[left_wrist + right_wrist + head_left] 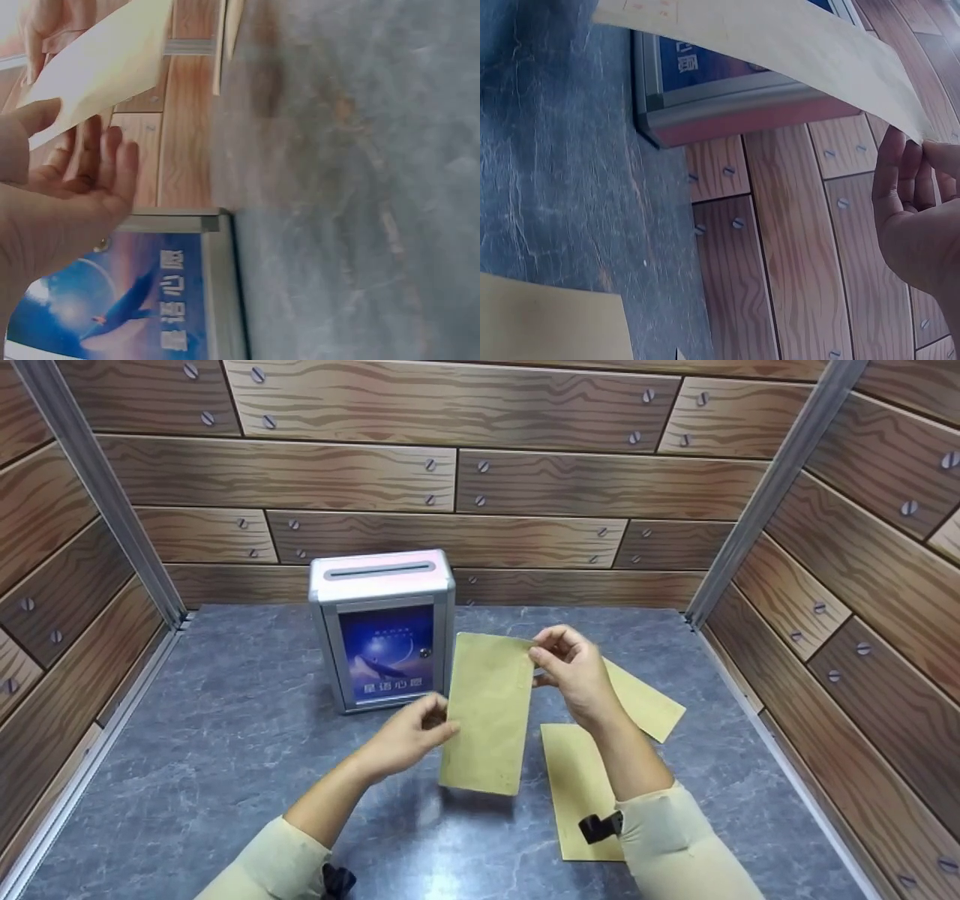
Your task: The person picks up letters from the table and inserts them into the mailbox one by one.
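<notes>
A tan paper envelope [486, 716] is held up between both hands, above the table and in front of the box's right side. My left hand [412, 733] pinches its left edge between thumb and fingers. At its upper right corner, my right hand [574, 671] pinches the paper; the right wrist view shows the thumb and fingertips meeting there. A silver-framed box [382, 577] with a slot in its top and a blue whale picture on its front stands behind the left hand. In the left wrist view the envelope [105, 64] bows slightly.
Two more tan envelopes lie on the grey marbled table [225, 750]: one envelope [577, 780] under the right forearm, another envelope [645, 701] behind it, angled. Wood-patterned walls [525, 480] with metal corner posts enclose the back and sides.
</notes>
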{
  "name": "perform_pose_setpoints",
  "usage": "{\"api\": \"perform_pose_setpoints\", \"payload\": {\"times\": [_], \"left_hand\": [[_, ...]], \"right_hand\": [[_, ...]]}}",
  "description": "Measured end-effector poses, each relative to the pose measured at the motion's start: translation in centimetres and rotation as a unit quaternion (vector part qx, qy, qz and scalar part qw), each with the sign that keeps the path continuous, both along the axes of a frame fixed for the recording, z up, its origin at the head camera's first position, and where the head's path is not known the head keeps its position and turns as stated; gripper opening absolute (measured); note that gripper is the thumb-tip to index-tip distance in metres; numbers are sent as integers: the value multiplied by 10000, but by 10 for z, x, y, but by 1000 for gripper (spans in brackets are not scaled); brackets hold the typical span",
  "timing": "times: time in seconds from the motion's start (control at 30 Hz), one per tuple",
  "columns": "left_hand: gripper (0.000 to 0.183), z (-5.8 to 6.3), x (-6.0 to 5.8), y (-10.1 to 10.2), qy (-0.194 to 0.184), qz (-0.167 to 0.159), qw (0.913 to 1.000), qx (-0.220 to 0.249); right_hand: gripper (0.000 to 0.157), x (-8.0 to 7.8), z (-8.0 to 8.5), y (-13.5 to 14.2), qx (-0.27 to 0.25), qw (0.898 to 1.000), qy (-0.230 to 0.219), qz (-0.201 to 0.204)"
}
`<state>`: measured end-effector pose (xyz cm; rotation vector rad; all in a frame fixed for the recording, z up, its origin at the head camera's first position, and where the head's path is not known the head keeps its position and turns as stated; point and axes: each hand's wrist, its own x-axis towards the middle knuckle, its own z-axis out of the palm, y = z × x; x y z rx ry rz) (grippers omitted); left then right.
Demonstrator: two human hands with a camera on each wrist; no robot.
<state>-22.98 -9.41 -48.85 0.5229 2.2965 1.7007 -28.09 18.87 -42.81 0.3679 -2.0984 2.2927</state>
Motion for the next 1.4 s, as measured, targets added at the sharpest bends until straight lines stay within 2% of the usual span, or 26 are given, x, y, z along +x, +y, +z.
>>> {"api": "perform_pose_setpoints", "payload": {"times": [0.13, 0.3, 0.57, 0.77, 0.97, 1.17, 1.4], "left_hand": [[17, 11, -2, 4, 214, 377, 9980, 453], [14, 23, -6, 6, 497, 995, 9901, 861], [18, 41, -6, 4, 900, 1533, 9786, 1039], [21, 48, -8, 0, 1072, 1981, 9675, 1149], [24, 50, -9, -1, 1257, 2224, 9588, 1241], [25, 53, -4, -2, 1901, 2314, 9497, 912], [48, 56, 3, -7, 2451, 2048, 9475, -124]], "right_hand": [[11, 3, -1, -6, 94, 9999, 49, 42], [12, 5, -1, -14, -12, 10000, 53, 69], [24, 13, -6, -27, -807, 9964, -152, 215], [34, 20, -11, -32, -39, 9997, 22, 248], [40, 24, -11, -42, 575, 9976, 374, -17], [46, 27, -8, -52, 703, 9942, 717, -375], [50, 28, -2, -57, 118, 9947, 823, -610]]}}
